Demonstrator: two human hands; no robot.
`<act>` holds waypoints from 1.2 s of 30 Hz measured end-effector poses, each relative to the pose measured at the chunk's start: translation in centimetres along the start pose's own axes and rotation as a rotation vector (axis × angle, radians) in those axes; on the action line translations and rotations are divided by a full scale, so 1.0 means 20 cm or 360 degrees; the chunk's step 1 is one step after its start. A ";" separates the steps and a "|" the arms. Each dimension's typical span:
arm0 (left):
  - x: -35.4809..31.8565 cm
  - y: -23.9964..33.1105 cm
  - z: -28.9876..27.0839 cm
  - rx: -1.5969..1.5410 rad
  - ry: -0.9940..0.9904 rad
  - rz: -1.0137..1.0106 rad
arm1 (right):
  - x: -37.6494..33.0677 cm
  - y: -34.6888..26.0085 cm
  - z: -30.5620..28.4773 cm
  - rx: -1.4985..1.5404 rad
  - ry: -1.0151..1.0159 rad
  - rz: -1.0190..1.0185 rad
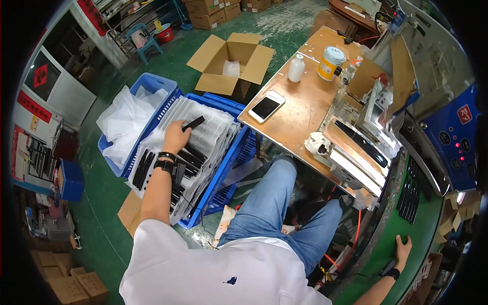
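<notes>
My left hand [178, 136] is closed on a short black plastic strip [193, 123] above the blue crate [207, 199] at my left. Beneath it, several black strips [191, 158] lie among stacked sheets of white wrapping [213, 121]. Over at the right, my right hand [403, 251] rests by the green conveyor belt [391, 231], thumb and fingers apart, with nothing visible in it. Just beyond that hand, a group of black strips [408, 197] lies in rows on the belt. A glossy black curved part [361, 143] sits in the machine's fixture.
A second blue crate [152, 81] holds white foam sheets [127, 119]. Behind stands an open cardboard box [211, 53]. The wooden table [290, 129] carries a phone [266, 107], a white bottle [296, 68] and a yellow-white tub [331, 64]. A blue control panel [452, 134] rises at the right.
</notes>
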State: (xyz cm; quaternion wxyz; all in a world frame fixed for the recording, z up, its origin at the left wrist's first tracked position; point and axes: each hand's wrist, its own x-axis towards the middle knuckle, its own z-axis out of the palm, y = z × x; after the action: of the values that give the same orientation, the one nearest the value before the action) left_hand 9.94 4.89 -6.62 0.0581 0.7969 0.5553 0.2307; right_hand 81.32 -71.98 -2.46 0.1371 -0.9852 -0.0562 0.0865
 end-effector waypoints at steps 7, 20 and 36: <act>-0.03 0.02 0.02 -0.0160 0.0016 0.0119 | -0.20 -0.40 -0.12 0.0087 0.0431 -0.0574; -0.07 0.65 -0.13 -0.0825 -0.0010 0.0212 | -0.68 -1.72 -0.20 0.1050 -0.0273 -0.1301; -0.05 1.99 -0.31 -0.1166 -0.0115 0.1315 | -0.71 -1.78 -0.27 0.0468 0.0434 -0.1783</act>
State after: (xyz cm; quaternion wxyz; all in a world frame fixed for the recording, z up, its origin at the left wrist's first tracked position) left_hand 41.09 -12.02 12.47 0.2552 0.8837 0.0775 0.3848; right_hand 65.29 -41.18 14.80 0.3029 -0.7783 -0.5369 -0.1194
